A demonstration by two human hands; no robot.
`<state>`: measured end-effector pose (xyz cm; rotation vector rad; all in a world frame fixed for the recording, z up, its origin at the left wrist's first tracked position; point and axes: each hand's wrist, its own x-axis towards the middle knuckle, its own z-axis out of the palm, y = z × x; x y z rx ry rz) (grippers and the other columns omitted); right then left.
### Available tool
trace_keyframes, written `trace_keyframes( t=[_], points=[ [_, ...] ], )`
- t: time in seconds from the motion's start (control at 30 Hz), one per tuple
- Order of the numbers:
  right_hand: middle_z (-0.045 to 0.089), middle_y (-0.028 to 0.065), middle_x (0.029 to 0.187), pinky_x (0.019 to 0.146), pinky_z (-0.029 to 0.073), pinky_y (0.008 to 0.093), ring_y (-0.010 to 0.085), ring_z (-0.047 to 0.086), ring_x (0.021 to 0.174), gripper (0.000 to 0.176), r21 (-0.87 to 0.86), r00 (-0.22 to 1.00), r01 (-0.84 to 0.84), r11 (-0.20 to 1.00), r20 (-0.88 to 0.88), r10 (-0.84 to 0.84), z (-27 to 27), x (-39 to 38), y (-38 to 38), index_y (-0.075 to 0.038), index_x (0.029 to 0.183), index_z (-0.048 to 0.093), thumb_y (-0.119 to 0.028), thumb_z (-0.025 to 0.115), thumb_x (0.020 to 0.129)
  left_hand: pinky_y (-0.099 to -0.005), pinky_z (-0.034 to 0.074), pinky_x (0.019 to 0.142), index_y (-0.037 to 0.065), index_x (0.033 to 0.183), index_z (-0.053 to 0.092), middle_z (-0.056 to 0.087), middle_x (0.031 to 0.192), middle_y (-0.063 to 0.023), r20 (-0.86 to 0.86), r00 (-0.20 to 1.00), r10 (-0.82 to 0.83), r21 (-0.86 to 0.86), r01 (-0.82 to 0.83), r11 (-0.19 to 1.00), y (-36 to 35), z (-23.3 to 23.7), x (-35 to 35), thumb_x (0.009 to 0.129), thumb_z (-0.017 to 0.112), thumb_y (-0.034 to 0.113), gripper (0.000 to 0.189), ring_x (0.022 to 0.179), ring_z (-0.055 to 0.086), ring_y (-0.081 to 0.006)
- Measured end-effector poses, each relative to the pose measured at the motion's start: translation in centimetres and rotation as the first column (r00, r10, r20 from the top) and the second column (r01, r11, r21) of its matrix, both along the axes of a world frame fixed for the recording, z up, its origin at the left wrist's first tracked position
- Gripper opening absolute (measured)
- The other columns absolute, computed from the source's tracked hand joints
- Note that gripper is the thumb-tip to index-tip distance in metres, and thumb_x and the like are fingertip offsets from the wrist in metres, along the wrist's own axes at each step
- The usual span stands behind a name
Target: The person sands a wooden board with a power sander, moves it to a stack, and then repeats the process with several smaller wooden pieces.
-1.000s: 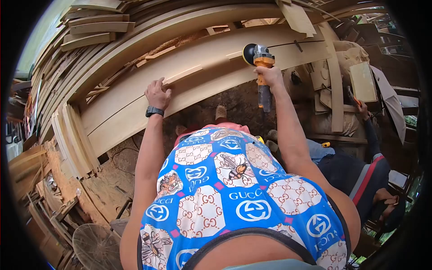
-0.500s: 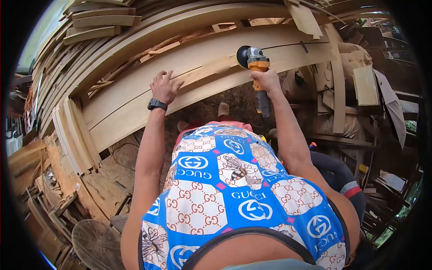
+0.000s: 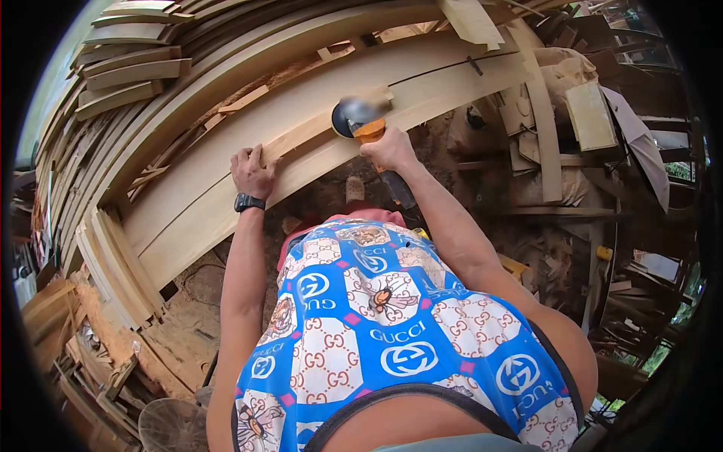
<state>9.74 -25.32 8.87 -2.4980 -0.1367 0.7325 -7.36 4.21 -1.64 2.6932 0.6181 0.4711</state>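
Observation:
My right hand (image 3: 392, 149) is wrapped round the body of an orange and grey angle grinder (image 3: 370, 131). The grinder's round black-backed disc (image 3: 342, 120) sits against the near side of a narrow wooden strip (image 3: 301, 134); its metal head is blurred. My left hand (image 3: 253, 176), with a black watch on the wrist, grips the strip's left end, fingers curled over it. Under the strip lie wide pale boards (image 3: 181, 196), side by side with a dark gap between them.
Long planks (image 3: 188, 98) are piled beyond the boards, with short offcuts (image 3: 135, 71) at upper left. Upright slats (image 3: 117, 264) stand at the boards' left end. A plank (image 3: 544, 128) crosses on the right, near wood scraps. A round fan guard (image 3: 172, 426) is at lower left.
The grinder has moved left and towards me along the strip. My left hand has gone from spread fingers to holding the strip's end. The view has shifted slightly.

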Motion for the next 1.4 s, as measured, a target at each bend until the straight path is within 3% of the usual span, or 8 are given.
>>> trace_keyframes(
  t=[0.27, 0.37, 0.5, 0.7, 0.87, 1.0, 1.17, 1.4],
  points=[
    [0.078, 0.0172, 0.094, 0.081, 0.059, 0.0372, 0.0266, 0.076, 0.088, 0.049, -0.02, 0.978, 0.182, 0.983, 0.106, -0.179, -1.2, 6.9, -5.5, 0.005, 0.094, 0.078, -0.034, 0.084, 0.065, -0.0477, 0.047, 0.102, 0.012, 0.123, 0.075, 0.067, 0.12, -0.0123, 0.023, 0.999, 0.03, 0.004, -0.03, 1.0, -0.6, -0.2, -0.4, 0.078, 0.087, 0.037, 0.053, 0.114, 0.057, -0.035],
    [0.078, 0.0228, 0.105, 0.091, 0.058, 0.0387, 0.0329, 0.075, 0.102, 0.06, -0.046, 0.983, 0.174, 0.984, 0.064, -0.171, -1.9, 9.2, -6.4, 0.004, 0.101, 0.078, -0.042, 0.083, 0.064, -0.0475, 0.046, 0.103, 0.012, 0.125, 0.074, 0.067, 0.12, -0.0124, 0.064, 0.997, 0.036, 0.023, -0.037, 0.999, -0.6, -0.6, -0.4, 0.078, 0.087, 0.036, 0.054, 0.115, 0.057, -0.0354],
    [0.078, 0.0221, 0.105, 0.092, 0.057, 0.0392, 0.0321, 0.075, 0.102, 0.06, -0.062, 0.981, 0.176, 0.982, 0.088, -0.17, -1.3, 10.0, -5.8, 0.003, 0.102, 0.079, -0.043, 0.083, 0.064, -0.0474, 0.046, 0.105, 0.013, 0.127, 0.073, 0.066, 0.122, -0.0123, 0.027, 0.999, 0.046, 0.0, -0.046, 0.999, -0.5, -0.6, -0.3, 0.078, 0.087, 0.037, 0.057, 0.118, 0.056, -0.0357],
    [0.078, 0.0229, 0.103, 0.09, 0.058, 0.0389, 0.0321, 0.076, 0.1, 0.057, -0.078, 0.997, 0.058, 0.995, 0.062, -0.053, -0.7, 7.5, -2.3, 0.005, 0.1, 0.078, -0.04, 0.083, 0.065, -0.0488, 0.045, 0.107, 0.009, 0.134, 0.067, 0.063, 0.128, -0.0176, -0.03, 0.998, 0.062, -0.088, -0.064, 0.994, 0.1, 0.0, -0.7, 0.077, 0.087, 0.035, 0.066, 0.121, 0.055, -0.0374],
    [0.078, 0.0229, 0.102, 0.089, 0.059, 0.0391, 0.0331, 0.076, 0.098, 0.054, -0.049, 0.998, -0.057, 0.997, 0.032, 0.059, -0.7, 3.4, 2.7, 0.004, 0.099, 0.078, -0.038, 0.084, 0.066, -0.049, 0.046, 0.111, 0.007, 0.147, 0.057, 0.059, 0.136, -0.0237, 0.085, 0.986, 0.141, -0.243, -0.117, 0.963, 2.2, 0.6, -4.6, 0.077, 0.086, 0.024, 0.077, 0.126, 0.054, -0.0413],
    [0.078, 0.0216, 0.101, 0.088, 0.059, 0.0391, 0.0325, 0.076, 0.097, 0.052, -0.005, 0.989, -0.145, 0.989, 0.034, 0.145, 0.2, -0.1, 5.9, 0.003, 0.099, 0.078, -0.037, 0.084, 0.066, -0.0482, 0.046, 0.111, 0.005, 0.147, 0.056, 0.059, 0.137, -0.0226, 0.109, 0.968, 0.225, -0.26, -0.191, 0.947, 4.4, -0.7, -9.0, 0.079, 0.085, 0.021, 0.075, 0.125, 0.055, -0.0413],
    [0.078, 0.021, 0.094, 0.083, 0.06, 0.0384, 0.0303, 0.077, 0.089, 0.05, 0.016, 0.966, -0.258, 0.966, 0.002, 0.258, 1.1, -3.7, 9.4, 0.002, 0.101, 0.077, -0.034, 0.081, 0.067, -0.0439, 0.052, 0.103, 0.002, 0.143, 0.058, 0.062, 0.131, -0.0199, 0.103, 0.912, 0.397, -0.437, -0.317, 0.842, 5.2, -0.4, -12.7, 0.085, 0.079, 0.012, 0.063, 0.121, 0.06, -0.0355],
    [0.076, 0.0202, 0.079, 0.079, 0.061, 0.0388, 0.0307, 0.077, 0.079, 0.041, 0.026, 0.921, -0.389, 0.921, 0.038, 0.388, 0.1, -7.0, 13.2, 0.002, 0.088, 0.076, -0.034, 0.078, 0.068, -0.0417, 0.055, 0.094, 0.0, 0.14, 0.06, 0.063, 0.127, -0.02, 0.106, 0.88, 0.462, -0.434, -0.377, 0.818, 5.8, 0.2, -16.3, 0.085, 0.078, 0.011, 0.059, 0.111, 0.064, -0.0342]
  ],
)
